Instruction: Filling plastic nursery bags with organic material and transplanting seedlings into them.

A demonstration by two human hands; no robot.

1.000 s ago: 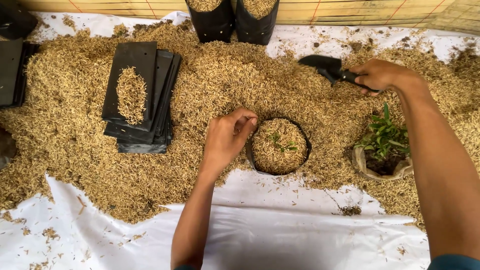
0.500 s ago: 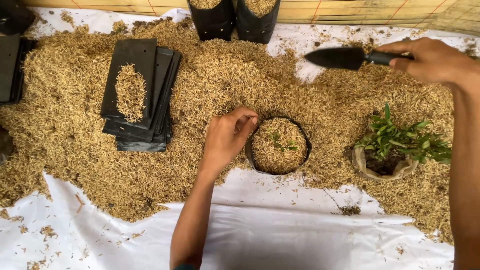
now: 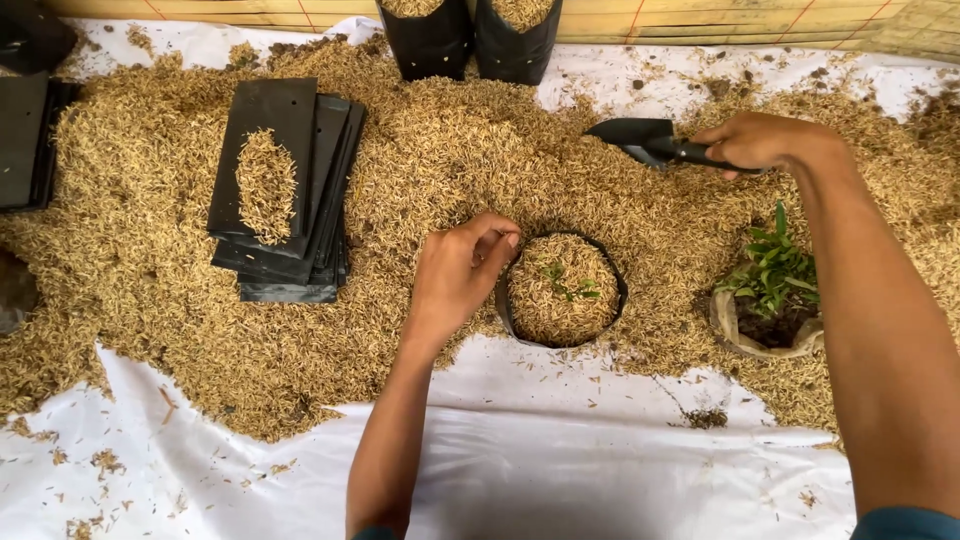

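My left hand (image 3: 458, 275) pinches the left rim of a small black grow bag (image 3: 562, 290). The bag is filled with rice husk, and a tiny green seedling (image 3: 566, 283) sticks out of it. My right hand (image 3: 765, 140) grips the handle of a black trowel (image 3: 640, 138), whose blade rests low over the husk pile beyond the bag. A leafy seedling with a soil ball in a brown wrap (image 3: 770, 295) stands to the right of the bag, under my right forearm.
A husk pile (image 3: 420, 180) covers a white sheet (image 3: 560, 470). A stack of flat black grow bags (image 3: 285, 190) with husk on top lies at the left. Two filled black bags (image 3: 470, 35) stand at the back. More black bags (image 3: 25, 130) sit at the far left.
My right hand lifted the trowel up off the husk, then brought it down and left toward the pile behind the bag. My left hand stayed on the bag's rim.
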